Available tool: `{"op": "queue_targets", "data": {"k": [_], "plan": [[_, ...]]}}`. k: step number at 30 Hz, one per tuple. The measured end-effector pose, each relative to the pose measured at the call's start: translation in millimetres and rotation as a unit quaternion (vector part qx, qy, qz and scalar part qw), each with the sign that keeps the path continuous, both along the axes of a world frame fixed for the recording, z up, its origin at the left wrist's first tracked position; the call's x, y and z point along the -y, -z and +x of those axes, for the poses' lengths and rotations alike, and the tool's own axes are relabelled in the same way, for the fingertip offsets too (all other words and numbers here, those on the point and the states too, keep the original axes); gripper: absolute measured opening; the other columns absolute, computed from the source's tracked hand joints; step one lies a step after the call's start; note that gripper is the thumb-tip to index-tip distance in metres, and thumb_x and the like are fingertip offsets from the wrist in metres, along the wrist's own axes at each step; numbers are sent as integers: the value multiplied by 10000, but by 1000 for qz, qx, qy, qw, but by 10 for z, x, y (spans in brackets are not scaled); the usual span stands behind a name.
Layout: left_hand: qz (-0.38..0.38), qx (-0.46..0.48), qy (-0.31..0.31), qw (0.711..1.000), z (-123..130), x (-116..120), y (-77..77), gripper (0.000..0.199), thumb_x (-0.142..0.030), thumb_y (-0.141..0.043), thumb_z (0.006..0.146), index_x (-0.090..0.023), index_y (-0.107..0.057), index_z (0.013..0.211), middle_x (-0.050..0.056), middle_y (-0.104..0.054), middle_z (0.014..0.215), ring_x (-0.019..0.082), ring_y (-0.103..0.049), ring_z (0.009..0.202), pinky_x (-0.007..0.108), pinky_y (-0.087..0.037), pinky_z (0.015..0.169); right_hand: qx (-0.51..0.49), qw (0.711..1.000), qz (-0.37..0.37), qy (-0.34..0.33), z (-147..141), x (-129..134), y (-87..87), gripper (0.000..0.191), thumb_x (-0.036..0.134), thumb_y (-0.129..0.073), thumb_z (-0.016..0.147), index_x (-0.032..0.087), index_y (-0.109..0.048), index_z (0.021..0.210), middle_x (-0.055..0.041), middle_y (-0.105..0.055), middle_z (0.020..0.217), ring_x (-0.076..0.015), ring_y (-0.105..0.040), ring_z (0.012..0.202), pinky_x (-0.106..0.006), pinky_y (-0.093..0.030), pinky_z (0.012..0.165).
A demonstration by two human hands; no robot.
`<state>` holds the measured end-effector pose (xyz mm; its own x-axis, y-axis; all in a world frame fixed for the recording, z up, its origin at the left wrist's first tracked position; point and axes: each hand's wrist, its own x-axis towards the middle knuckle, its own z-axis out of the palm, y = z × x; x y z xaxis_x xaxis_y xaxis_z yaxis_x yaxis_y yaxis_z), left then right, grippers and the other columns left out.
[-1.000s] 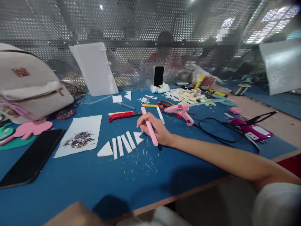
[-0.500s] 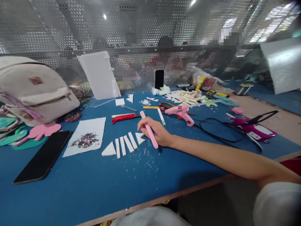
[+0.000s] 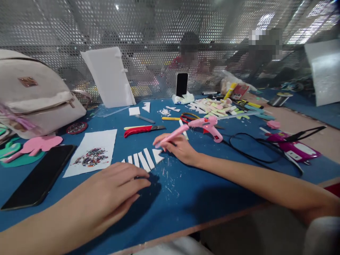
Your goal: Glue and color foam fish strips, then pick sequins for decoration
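My right hand (image 3: 183, 151) grips a pink marker (image 3: 174, 135), its lower left end by my fingertips and the rest slanting up to the right. Beneath and to the left lie white foam strips (image 3: 143, 161) in a fanned row, with a notched white piece (image 3: 158, 156) at the right end. My left hand (image 3: 111, 193) reaches over the near side of that row, palm down, fingers stretched out and holding nothing. It hides part of the row's left end. A red utility knife (image 3: 138, 130) lies just beyond the strips.
A pink glue gun (image 3: 205, 124) with its black cable lies right of my right hand. Left are a paper with shiny bits (image 3: 108, 141), a black phone (image 3: 39, 180) and a backpack (image 3: 39, 95). Foam scraps (image 3: 212, 106) are heaped at the back. Another phone (image 3: 182, 84) stands upright.
My left hand has come in from the lower left over the strips. My right hand has turned the marker, so its once lower right end now points up to the right.
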<state>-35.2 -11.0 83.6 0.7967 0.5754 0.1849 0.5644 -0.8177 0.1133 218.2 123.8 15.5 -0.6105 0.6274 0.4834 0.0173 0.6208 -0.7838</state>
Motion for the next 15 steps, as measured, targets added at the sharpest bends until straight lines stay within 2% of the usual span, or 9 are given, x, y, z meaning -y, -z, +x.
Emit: {"op": "queue_targets", "data": {"k": [3,7,12,14,15], "plan": [[29,3,-19,999,143,-217,212,350,-207,-384,1052,-218,-596,1330,36,-626,1373,204,-567,1234,379,-368,1118,18,1000,21,10,-35,-54,-2,323,425,-512,1020,171,-677,907,-37,-690,936,-136,-630,829,-276,-488,791],[96,5,-10,995,201,-341,490,409,-364,-422,1061,-157,-586,1373,54,-626,1395,224,-544,1257,380,-171,1208,65,998,10,7,-103,-131,-19,347,435,-460,1039,172,-642,905,-39,-669,936,-158,-624,868,-293,-471,833],[147,42,-15,988,188,-409,621,508,-542,-492,1010,-169,-642,1320,23,-667,1357,179,-547,1210,338,-73,1250,171,984,9,-37,-133,-185,-51,360,421,-388,1065,179,-614,923,-41,-654,979,-164,-593,890,-303,-438,851],[152,40,-17,987,189,-400,689,449,-505,-495,1021,-196,-652,1308,-6,-666,1358,160,-523,1230,339,-56,1258,180,982,18,-54,-127,-197,-56,416,442,-329,1076,173,-593,899,-53,-645,980,-161,-576,867,-304,-434,840],[155,38,-26,987,192,-392,730,357,-398,-499,1038,-212,-655,1299,-20,-665,1357,146,-510,1248,347,-60,1262,181,981,19,-61,-123,-203,-55,428,448,-311,1078,171,-581,895,-57,-641,978,-158,-568,852,-302,-434,827]]}}
